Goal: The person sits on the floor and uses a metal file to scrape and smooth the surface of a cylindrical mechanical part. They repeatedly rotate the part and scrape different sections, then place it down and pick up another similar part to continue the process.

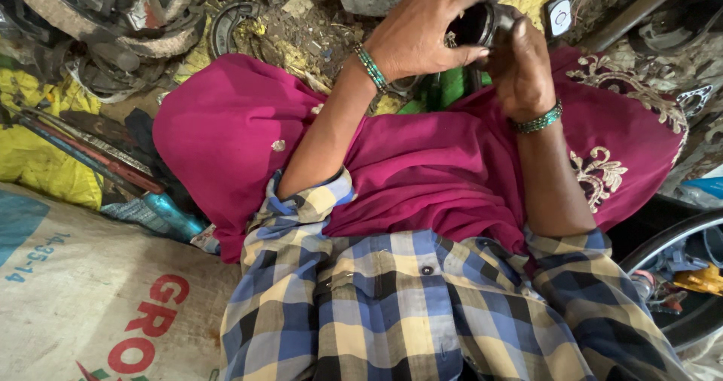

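- Both hands grip a dark round metal ring part point(476, 24) above a magenta-draped lap point(422, 163): left hand point(422, 31) wrapped over it, right hand point(521, 68) closed beneath.
- Dirt workshop floor point(301, 27) strewn with rusty curved metal parts point(113, 19).
- Printed woven sack point(90, 306) at left, yellow plastic sheet point(38, 163) beside it.

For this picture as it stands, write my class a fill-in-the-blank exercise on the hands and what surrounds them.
1. Both hands, left hand and right hand, hold one dark ____ part.
2. Each wrist wears a green beaded ____.
3. The lap is covered by ____ cloth.
4. The checked shirt has its sleeves ____ up.

Missing words: ring-shaped; bangle; magenta; rolled
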Available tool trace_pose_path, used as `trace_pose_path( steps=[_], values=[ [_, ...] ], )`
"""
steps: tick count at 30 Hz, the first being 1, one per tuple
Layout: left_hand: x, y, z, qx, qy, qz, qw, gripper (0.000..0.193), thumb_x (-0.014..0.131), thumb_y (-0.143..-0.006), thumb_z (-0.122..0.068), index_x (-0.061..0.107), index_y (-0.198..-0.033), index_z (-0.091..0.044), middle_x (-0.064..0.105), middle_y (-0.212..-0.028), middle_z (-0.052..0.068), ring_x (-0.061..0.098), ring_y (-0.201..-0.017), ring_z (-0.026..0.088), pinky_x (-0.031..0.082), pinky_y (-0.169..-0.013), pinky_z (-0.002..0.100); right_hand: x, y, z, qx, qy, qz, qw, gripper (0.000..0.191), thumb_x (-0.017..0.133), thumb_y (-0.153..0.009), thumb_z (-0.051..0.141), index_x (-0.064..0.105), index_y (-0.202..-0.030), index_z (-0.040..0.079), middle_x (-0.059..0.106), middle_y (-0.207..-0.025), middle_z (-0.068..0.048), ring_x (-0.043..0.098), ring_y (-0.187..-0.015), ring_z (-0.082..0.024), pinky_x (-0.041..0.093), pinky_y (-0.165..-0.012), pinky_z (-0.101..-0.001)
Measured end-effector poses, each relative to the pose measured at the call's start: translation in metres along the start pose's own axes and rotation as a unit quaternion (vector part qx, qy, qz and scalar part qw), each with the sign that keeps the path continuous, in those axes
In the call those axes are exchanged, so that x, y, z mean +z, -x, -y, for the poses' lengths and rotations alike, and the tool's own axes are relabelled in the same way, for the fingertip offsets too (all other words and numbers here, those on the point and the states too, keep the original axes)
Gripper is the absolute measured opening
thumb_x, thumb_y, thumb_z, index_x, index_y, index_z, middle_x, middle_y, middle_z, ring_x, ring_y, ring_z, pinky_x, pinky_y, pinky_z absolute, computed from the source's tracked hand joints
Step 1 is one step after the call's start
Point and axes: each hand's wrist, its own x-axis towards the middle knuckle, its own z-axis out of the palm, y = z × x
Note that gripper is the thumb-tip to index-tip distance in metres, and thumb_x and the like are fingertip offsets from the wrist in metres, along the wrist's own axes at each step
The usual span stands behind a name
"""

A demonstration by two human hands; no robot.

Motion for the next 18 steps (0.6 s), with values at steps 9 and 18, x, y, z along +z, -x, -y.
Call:
trace_pose_path(
  steps=[9,18],
  values=[
    [-0.004,0.0,0.0,0.055,-0.04,-0.041,0.997,0.056,0.094,-0.085,-0.043,0.065,-0.114,-0.005,0.076,-0.096,0.012,0.076,-0.078,0.025,0.061,-0.073,0.039,-0.008,0.0,-0.01,-0.03,0.002,-0.044,0.999,0.055,0.076,-0.104,0.042,0.061,-0.134,-0.002,0.072,-0.107,-0.006,0.071,-0.093,-0.014,0.06,-0.08,-0.0264],
    [-0.011,0.0,-0.007,0.073,-0.037,-0.049,0.995,0.05,0.089,-0.088,-0.042,0.068,-0.112,-0.005,0.075,-0.091,0.011,0.074,-0.071,0.024,0.061,-0.068,0.038,-0.001,0.001,-0.007,-0.045,0.059,-0.058,0.996,0.049,0.076,-0.101,0.043,0.065,-0.123,0.0,0.073,-0.104,-0.006,0.073,-0.089,-0.015,0.063,-0.077,-0.0301]
  ],
)
